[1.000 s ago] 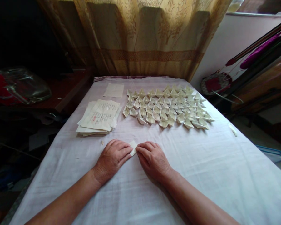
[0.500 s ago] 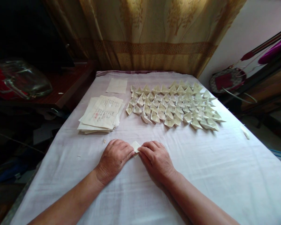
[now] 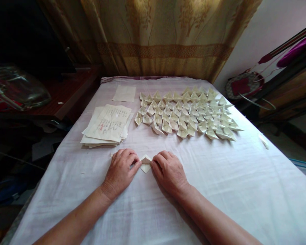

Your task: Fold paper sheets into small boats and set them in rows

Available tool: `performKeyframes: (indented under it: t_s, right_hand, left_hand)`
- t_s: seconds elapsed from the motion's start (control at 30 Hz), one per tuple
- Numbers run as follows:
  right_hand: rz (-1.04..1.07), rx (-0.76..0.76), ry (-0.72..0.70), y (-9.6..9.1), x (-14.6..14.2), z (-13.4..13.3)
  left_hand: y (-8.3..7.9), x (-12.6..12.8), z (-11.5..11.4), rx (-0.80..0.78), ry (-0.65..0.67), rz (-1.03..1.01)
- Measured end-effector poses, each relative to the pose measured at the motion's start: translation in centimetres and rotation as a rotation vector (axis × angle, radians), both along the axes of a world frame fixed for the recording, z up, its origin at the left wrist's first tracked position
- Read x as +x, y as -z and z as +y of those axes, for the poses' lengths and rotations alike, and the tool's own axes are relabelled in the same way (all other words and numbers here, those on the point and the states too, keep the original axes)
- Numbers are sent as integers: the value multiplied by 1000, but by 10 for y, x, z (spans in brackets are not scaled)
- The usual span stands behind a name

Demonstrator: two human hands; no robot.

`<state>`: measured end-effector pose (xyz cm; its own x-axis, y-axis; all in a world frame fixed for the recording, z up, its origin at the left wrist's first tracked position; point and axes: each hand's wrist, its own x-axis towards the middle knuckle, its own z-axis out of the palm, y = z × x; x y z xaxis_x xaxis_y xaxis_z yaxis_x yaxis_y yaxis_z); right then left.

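A small folded piece of paper (image 3: pixel 146 164), cream and diamond-shaped, lies between my two hands near the middle of the cloth. My left hand (image 3: pixel 122 167) pinches its left corner between thumb and fingers. At the opposite corner, my right hand (image 3: pixel 169 169) grips the paper with its fingertips. A crease or opening runs across its middle. Beyond my hands, several rows of folded paper boats (image 3: pixel 183 114) stand close together. To the left is a stack of paper sheets (image 3: pixel 112 124), the top one bearing handwriting and a red mark.
A single square sheet (image 3: pixel 124 93) lies behind the stack. White cloth (image 3: pixel 219 190) covers the table. A white scrap (image 3: pixel 264 141) is near the right edge. A glass jar (image 3: pixel 20 90) rests on a dark red cabinet at left; a patterned curtain (image 3: pixel 163 51) hangs behind.
The folded paper between my hands has spread into a fuller diamond, its lower point now showing. My hands have parted slightly. The whole view has shifted a little.
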<state>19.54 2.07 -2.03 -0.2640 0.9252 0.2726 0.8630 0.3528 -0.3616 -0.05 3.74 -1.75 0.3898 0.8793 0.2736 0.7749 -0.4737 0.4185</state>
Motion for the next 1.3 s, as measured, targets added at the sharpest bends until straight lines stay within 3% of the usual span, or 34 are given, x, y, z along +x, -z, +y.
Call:
performKeyframes:
  t_s: [0.4, 0.77, 1.0, 1.3]
  right_hand:
    - [-95, 29, 64, 3, -5, 5]
    - [-6, 18, 83, 2, -7, 3]
    - [99, -28, 62, 6, -10, 3]
    - [91, -90, 74, -1, -13, 6]
  left_hand:
    - [-2, 9, -1, 26, -77, 107]
    - [-1, 11, -2, 49, -109, 152]
    - [2, 10, 2, -41, -126, 91]
    - [-1, -1, 13, -147, -14, 24]
